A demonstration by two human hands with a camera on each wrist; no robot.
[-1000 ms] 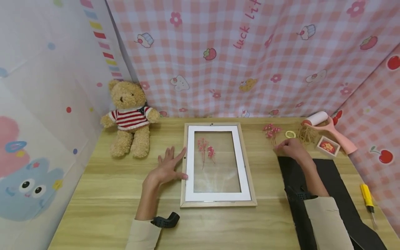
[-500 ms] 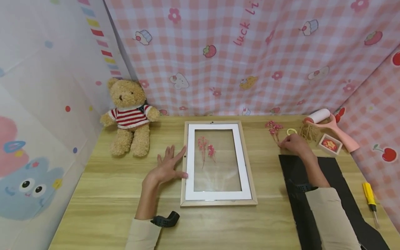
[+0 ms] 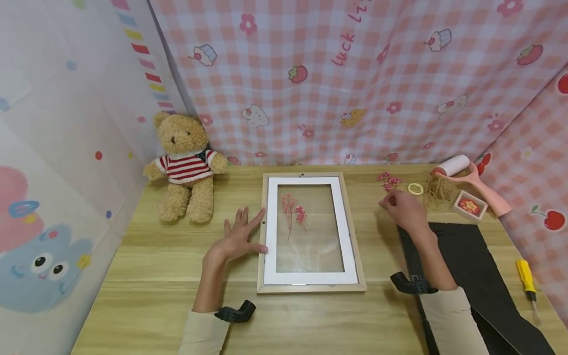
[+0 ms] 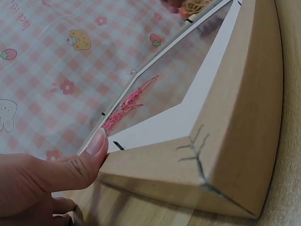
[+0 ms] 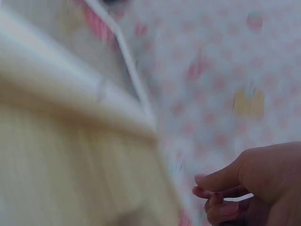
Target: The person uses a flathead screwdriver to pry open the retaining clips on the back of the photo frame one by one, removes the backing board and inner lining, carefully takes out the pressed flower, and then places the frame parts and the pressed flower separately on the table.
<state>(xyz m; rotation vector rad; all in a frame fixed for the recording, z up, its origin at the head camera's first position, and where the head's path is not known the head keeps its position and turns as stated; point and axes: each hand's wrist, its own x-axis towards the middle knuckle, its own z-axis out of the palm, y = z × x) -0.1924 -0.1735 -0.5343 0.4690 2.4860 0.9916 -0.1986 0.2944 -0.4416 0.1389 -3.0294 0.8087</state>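
Observation:
My left hand (image 3: 235, 239) is spread at the left side of a wooden picture frame (image 3: 260, 266), thumb and index finger resting on its edge. In the left wrist view the thumb (image 4: 89, 160) lies against the frame's corner area. Inside the white mat (image 3: 310, 279), two sprigs of pink dried flowers (image 3: 288, 204) lie on the clear pane. My right hand (image 3: 406, 209) pinches with thumb and index finger at the stem end of another pink flower sprig (image 3: 385, 176); its stem is hidden behind the fingers. The right wrist view shows the hand (image 5: 254, 188) with its fingertips together.
A teddy bear (image 3: 184, 167) sits at the back left. At the back right are a yellow ring (image 3: 415, 189), twine (image 3: 437, 191), a small box (image 3: 469, 205) and a pink-handled roller (image 3: 485, 190). Black board (image 3: 466, 261) lies under my right arm; a yellow screwdriver (image 3: 525, 276) is beside it.
My right hand has shifted left and turned from the stem's end, now covering the stem, and its forearm has swung left. The left hand and the picture frame have stayed put.

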